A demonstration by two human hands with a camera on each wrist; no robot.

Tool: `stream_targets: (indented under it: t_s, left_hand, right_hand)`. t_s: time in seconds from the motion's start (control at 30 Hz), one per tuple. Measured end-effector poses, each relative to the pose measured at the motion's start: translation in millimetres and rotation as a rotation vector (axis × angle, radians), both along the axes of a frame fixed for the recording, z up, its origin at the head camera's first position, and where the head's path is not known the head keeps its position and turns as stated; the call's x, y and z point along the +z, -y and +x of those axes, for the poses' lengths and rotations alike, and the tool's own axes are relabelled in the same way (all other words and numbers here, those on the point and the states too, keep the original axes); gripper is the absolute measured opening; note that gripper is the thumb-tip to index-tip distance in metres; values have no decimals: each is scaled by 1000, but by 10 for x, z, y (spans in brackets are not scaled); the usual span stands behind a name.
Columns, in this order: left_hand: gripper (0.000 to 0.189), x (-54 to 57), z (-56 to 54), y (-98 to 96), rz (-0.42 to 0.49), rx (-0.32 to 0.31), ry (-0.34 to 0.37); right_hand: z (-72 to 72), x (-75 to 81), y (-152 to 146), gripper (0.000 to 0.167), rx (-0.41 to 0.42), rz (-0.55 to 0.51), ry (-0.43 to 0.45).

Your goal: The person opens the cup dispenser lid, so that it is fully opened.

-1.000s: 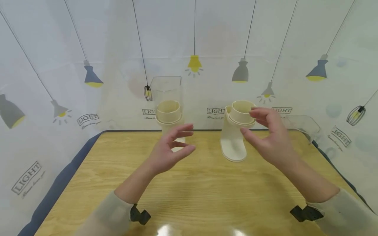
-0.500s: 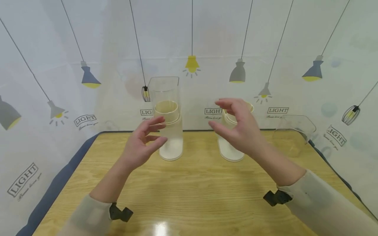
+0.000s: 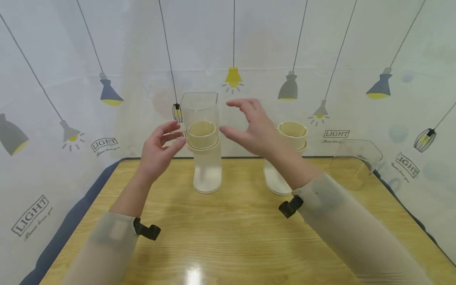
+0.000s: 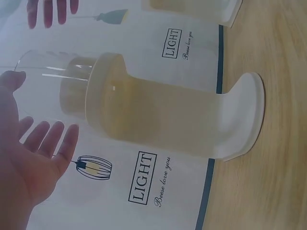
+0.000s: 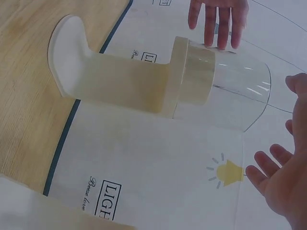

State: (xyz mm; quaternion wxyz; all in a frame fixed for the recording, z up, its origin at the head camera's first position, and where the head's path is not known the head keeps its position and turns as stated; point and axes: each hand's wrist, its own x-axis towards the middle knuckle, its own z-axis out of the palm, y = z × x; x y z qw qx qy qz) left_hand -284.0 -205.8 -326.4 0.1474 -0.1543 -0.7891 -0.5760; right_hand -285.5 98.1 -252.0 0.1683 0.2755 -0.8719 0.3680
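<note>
At the back left of the table an upright cream stand (image 3: 208, 174) carries a clear plastic container (image 3: 200, 103) around its short round collar (image 3: 202, 136). My left hand (image 3: 156, 152) is raised at the container's left side, fingers and thumb spread and relaxed. On the other side my right hand (image 3: 251, 128) hovers, its thumb and fingers parted wide, facing the container. In the right wrist view, the clear container (image 5: 240, 91) lies between the fingers of my left hand (image 5: 218, 21) and the spread right hand (image 5: 288, 177). Neither hand grips anything.
A second cream stand (image 3: 293, 136), with no container on its collar, stands to the right, partly hidden by my right forearm. Another clear container (image 3: 356, 158) sits at the table's back right corner. A cloth printed with lamps (image 3: 149, 91) hangs behind the wooden table (image 3: 221, 237).
My right hand has moved left from the right-hand stand to the left one's container. The left hand has shifted left and up to the container's other side. The stands have stayed put.
</note>
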Motion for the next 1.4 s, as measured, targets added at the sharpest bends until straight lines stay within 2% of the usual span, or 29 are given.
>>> stream_targets:
  t_s: [0.07, 0.2, 0.37, 0.57, 0.8, 0.93, 1.03, 1.17, 1.4]
  left_hand:
    - [62, 16, -70, 19, 2, 14, 20]
    - [65, 3, -182, 13, 7, 3, 49]
    - [68, -87, -223, -44, 10, -53, 51]
    - [70, -153, -172, -175, 5, -89, -1]
    - [72, -161, -19, -314, -17, -73, -12]
    - [72, -196, 10, -325, -16, -53, -45]
    - [74, -219, -41, -313, 4, -21, -50]
    - [85, -246, -158, -295, 10, 0, -10]
    - [95, -308, -325, -297, 59, -96, 49]
  right_hand:
    - [-64, -2, 115, 70, 12, 33, -14]
    - [-182, -37, 294, 74, 16, 100, -35]
    - [-291, -71, 413, 76, 32, 153, -35]
    - [-325, -86, 429, 71, 59, 130, -16]
    - [-321, -95, 405, 67, 56, 20, 28]
    - [-305, -96, 432, 67, 62, -41, 46]
    - [-299, -112, 449, 66, 76, -87, 46]
    - [-298, -131, 450, 64, 83, -119, 35]
    - [-334, -151, 439, 66, 110, -140, 44]
